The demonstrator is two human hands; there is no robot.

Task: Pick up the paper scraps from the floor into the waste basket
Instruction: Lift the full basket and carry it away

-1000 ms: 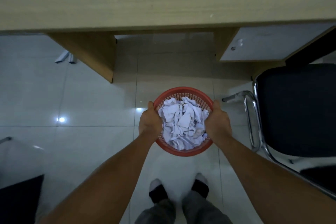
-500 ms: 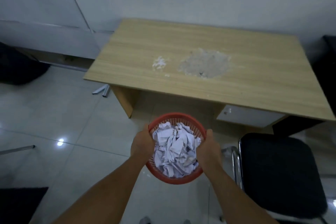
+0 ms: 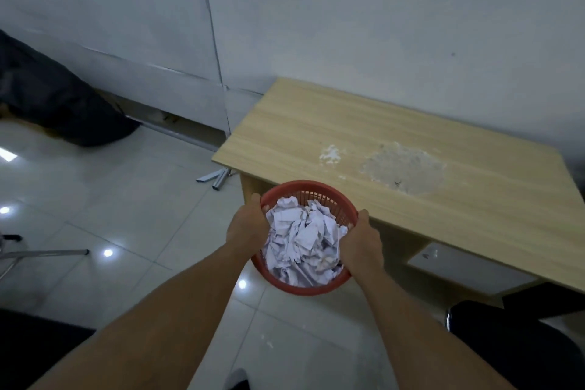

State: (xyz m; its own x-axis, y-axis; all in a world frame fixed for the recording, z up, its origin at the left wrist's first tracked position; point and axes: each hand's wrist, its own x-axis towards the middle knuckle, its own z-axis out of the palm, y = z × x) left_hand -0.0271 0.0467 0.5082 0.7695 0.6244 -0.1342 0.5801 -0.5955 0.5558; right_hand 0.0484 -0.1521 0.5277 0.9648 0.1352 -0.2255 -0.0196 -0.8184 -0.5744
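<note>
A round red plastic waste basket is held up in the air in front of me, near the front left corner of a wooden desk. It is filled with crumpled white paper scraps. My left hand grips the basket's left rim. My right hand grips its right rim. A few tiny white flecks lie on the tiled floor below the basket.
The light wooden desk with a worn pale patch stands against a white wall. A black chair seat is at the lower right. A dark bag lies at the far left. Metal legs lie by the desk.
Both hands have lifted the basket from low over the floor up to desk height. My view has risen from the floor and my feet to the desk top and wall.
</note>
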